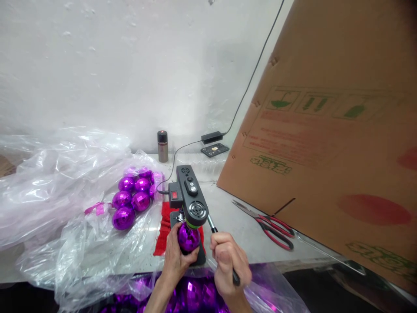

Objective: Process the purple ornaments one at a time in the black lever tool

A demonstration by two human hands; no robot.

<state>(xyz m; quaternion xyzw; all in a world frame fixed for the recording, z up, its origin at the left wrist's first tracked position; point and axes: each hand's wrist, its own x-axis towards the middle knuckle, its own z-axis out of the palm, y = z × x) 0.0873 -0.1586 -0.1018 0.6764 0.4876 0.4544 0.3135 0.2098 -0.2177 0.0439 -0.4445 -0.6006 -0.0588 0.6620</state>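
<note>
A shiny purple mirror ball (pixel 189 238) sits in my left hand (pixel 176 254), its fingers and thumb wrapped round the sides. The ball's top meets the green-rimmed underside of a black press-like machine (pixel 192 195) with a red switch on its side box. My right hand (pixel 228 263) is closed in a fist round the black grip of the machine's metal lever (pixel 212 224). Beneath the machine lies a red cloth (pixel 162 234). Part of the machine's base is hidden by my left hand and the ball.
Several purple balls (pixel 124 218) lie left in clear plastic wrapping (pixel 81 243); more fill a bag below the table edge. Red-handled scissors (pixel 276 232) lie right, beside a large cardboard box (pixel 312 143). Behind stand a bottle (pixel 162 147), a power adapter (pixel 211 137) and a phone-like slab (pixel 215 150).
</note>
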